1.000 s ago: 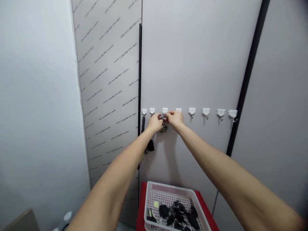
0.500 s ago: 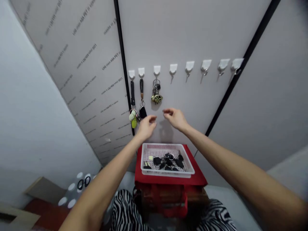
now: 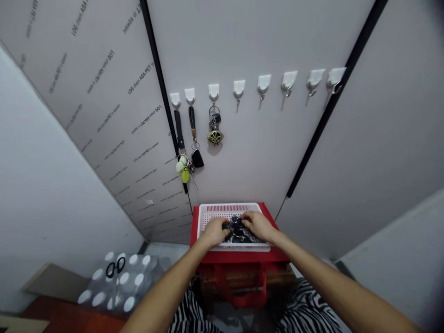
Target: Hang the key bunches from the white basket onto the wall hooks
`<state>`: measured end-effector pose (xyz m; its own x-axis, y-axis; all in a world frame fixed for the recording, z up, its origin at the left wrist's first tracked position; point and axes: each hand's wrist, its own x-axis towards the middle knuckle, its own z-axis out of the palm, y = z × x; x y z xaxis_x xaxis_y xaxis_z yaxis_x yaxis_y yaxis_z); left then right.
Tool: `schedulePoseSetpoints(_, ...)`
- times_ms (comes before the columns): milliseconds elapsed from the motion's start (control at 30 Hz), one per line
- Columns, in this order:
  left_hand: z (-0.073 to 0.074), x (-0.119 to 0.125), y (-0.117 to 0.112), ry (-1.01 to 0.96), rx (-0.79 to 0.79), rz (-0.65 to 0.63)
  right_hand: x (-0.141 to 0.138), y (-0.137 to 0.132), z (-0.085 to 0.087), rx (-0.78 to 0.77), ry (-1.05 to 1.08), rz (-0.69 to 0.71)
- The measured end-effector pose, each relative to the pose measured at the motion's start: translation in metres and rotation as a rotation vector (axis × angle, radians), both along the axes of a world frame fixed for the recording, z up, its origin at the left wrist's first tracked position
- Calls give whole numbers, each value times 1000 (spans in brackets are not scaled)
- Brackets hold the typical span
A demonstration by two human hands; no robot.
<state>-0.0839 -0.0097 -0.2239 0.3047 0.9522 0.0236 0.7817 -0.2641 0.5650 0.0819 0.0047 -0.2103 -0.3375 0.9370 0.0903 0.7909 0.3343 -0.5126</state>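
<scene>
A white plastic basket (image 3: 233, 208) holds a pile of black keys and fobs (image 3: 237, 229) with some metal rings. My left hand (image 3: 215, 231) is down in the basket, its fingers curled on a black key at the left of the pile. From the right, my right hand (image 3: 257, 225) reaches in with thumb and fingers closed on black keys. The fingers partly hide what each one grips. Above, on white hooks, hang a black strap (image 3: 179, 129) with green charms, a braided strap (image 3: 192, 118) with a black fob, and a bronze eye-shaped keychain (image 3: 215, 136).
A row of white wall hooks (image 3: 239, 87) runs to the right, several with nothing on them. The basket rests on a red bag (image 3: 274, 254). At lower left, black-handled scissors (image 3: 115, 267) lie on a pack of white-capped bottles (image 3: 125, 278).
Both hands have come down from in front of the wall into the basket and are now among the keys. The view has tilted slightly; the hanging keychains stay on their hooks.
</scene>
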Motion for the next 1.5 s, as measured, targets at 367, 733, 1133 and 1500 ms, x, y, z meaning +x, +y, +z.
schedulePoseSetpoints(367,14,1,0,-223,122,134,-2,3,38,-65,343,-37)
schedulePoseSetpoints(733,77,16,27,-656,15,-74,-7,9,100,-20,439,18)
schedulePoseSetpoints(1133,84,11,20,-1197,-194,208,-22,11,112,-228,1084,-99)
schedulePoseSetpoints(1500,132,4,31,-584,143,77,-27,9,93,3,792,-53)
